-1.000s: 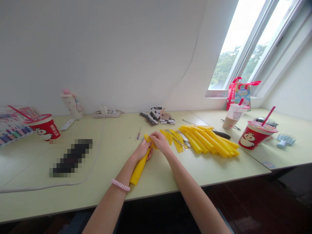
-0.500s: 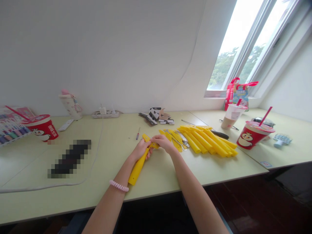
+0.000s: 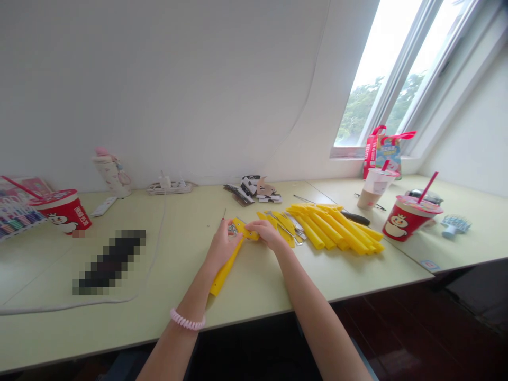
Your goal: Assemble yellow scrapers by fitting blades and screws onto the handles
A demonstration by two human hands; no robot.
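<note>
"Where's the long, round yellow plastic handle (image 3: 225,276)?"
"Near centre of the counter (image 3: 130,328). Probably light, stiff, slippery; grip mid-shaft."
"Its flat yellow head (image 3: 251,234)?"
"Right hand (image 3: 265,233): fingers clamped on the edge. Left hand (image 3: 221,244): can't tell."

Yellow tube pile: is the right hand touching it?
No, the right hand has its fingers on a small yellow piece, and the yellow tube pile lies apart, farther right.

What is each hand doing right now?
Left hand: at the screwdriver, can't tell if it's gripping.
Right hand: closed, holding a yellow piece.
</note>
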